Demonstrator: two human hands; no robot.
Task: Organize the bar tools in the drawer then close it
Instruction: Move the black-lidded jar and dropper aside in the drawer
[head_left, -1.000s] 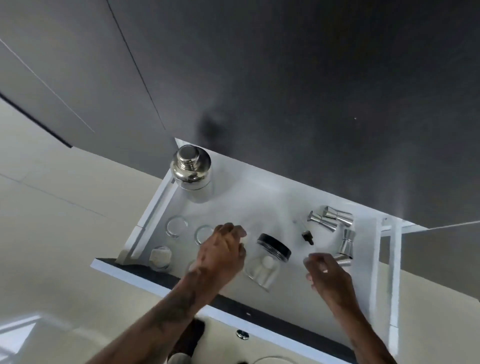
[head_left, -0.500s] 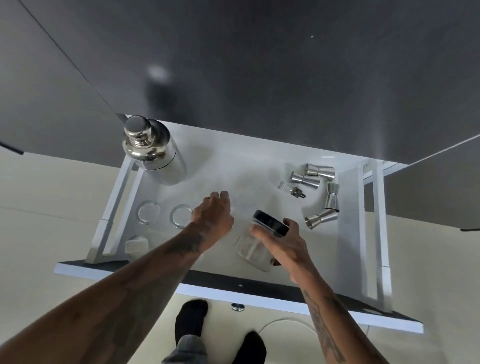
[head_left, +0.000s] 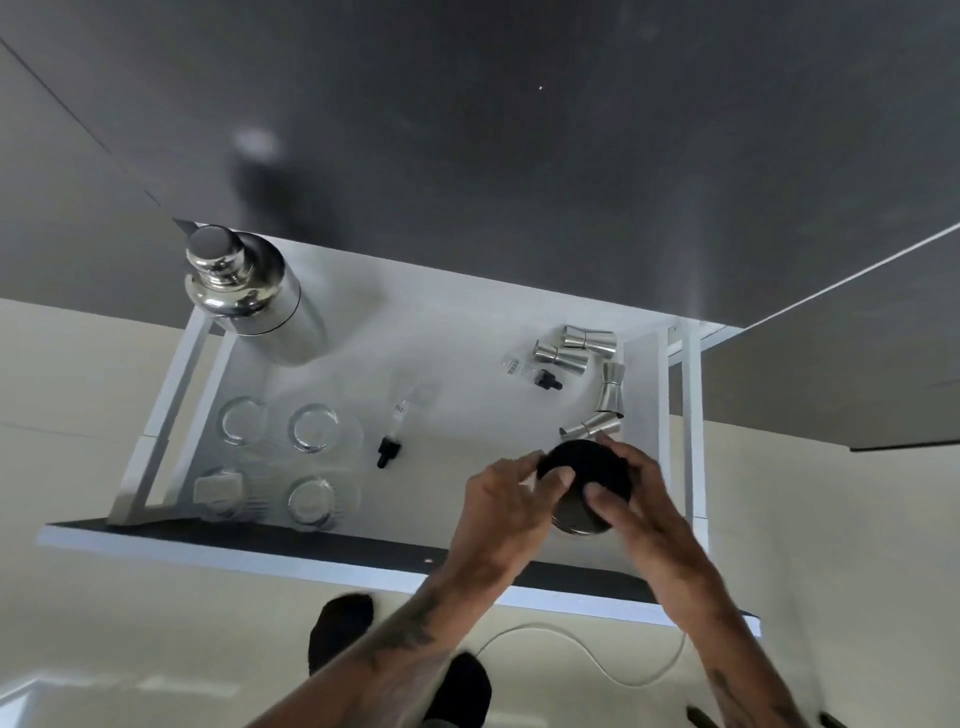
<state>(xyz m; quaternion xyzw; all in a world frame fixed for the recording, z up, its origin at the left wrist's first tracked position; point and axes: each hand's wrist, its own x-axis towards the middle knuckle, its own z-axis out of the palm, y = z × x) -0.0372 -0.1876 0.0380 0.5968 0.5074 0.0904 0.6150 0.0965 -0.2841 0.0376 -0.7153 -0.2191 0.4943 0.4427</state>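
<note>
Both hands on black-lidded jar (head_left: 587, 486), front right of open drawer (head_left: 332, 558). Left hand (head_left: 506, 512) fingers wrapped on lid edge, right hand (head_left: 641, 506) pinching other side. Best kept upright, set down just short of jiggers (head_left: 592, 427), no knocking. Glasses (head_left: 311, 427) well apart at left.

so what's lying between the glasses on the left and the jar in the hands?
Head view: one dropper bottle lies on the drawer floor between the glasses and the black-lidded jar; otherwise bare.
</note>
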